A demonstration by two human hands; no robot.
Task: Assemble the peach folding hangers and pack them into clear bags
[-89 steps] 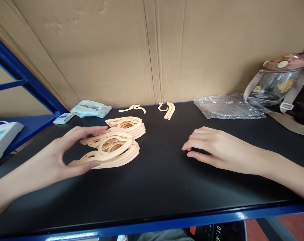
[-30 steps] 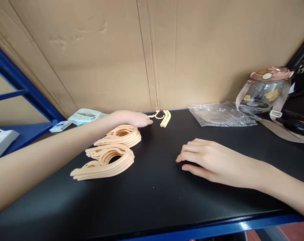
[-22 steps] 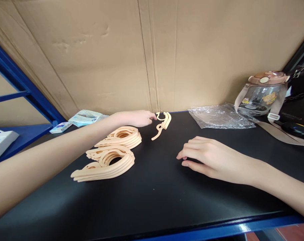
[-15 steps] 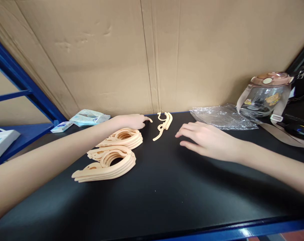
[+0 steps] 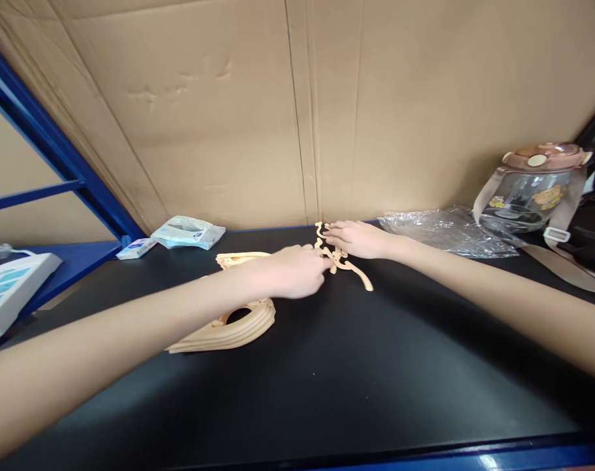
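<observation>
My left hand [image 5: 297,271] is closed in a pinch on a beige folding hanger [image 5: 361,278], whose curved arm sticks out to the right. Just behind it, my right hand [image 5: 356,239] reaches in from the right, fingers stretched out flat over another beige hanger [image 5: 319,230] near the back edge. The two hangers overlap, and the hands cover most of them. Under and beside my left forearm lies a stack of folded beige hangers [image 5: 248,330], partly hidden by the arm.
A tall cardboard sheet [image 5: 219,131] stands behind the black tabletop [image 5: 327,386]. At the back left lie a blue-white tissue pack [image 5: 188,232] and a small box [image 5: 136,248]. Clear plastic wrap [image 5: 449,229] and a strapped water bottle [image 5: 533,196] are at the right.
My left hand has moved right and nearer, bringing a hanger to the one at the back. My right hand has moved left and come down over that hanger. The view has shifted slightly.
</observation>
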